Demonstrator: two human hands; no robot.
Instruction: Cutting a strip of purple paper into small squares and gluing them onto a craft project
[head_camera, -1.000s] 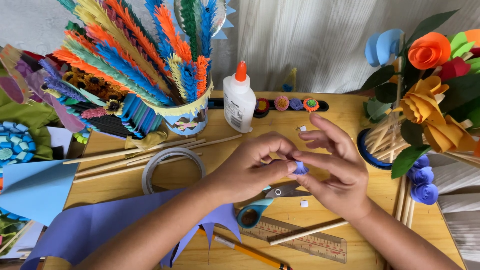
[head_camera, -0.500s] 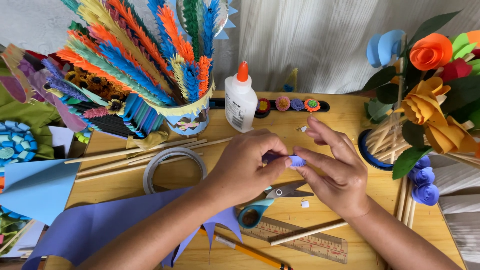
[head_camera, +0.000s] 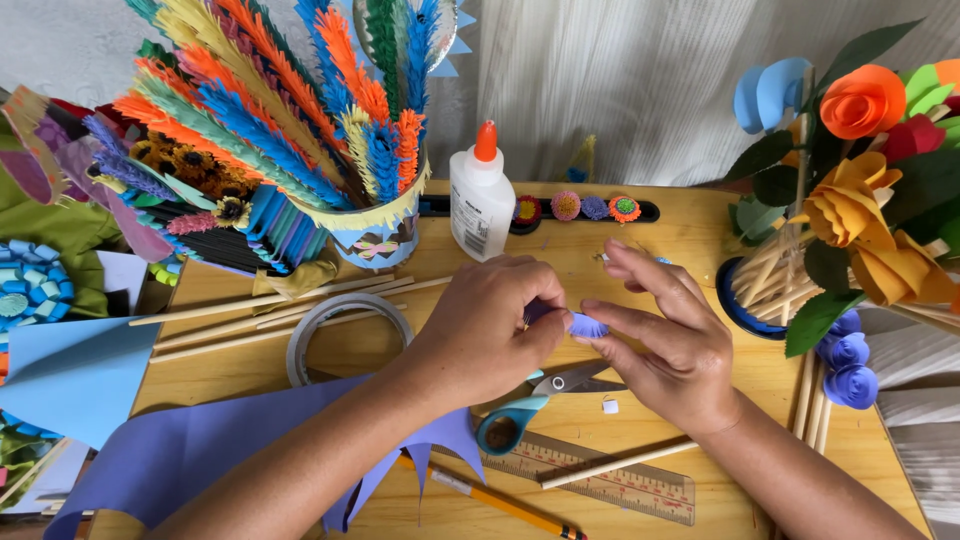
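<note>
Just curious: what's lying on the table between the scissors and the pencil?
In the head view, a wooden ruler lies between the scissors and the pencil.

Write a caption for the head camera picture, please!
Two hands, left hand and right hand, pinch a small purple paper piece above scissors.

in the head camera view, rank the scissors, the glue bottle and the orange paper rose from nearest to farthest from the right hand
1. Scissors: just below and left of the right hand, lying on the table under both hands.
2. Glue bottle: up and to the left, standing behind the left hand.
3. Orange paper rose: farthest, high at the right in the bouquet.
</note>
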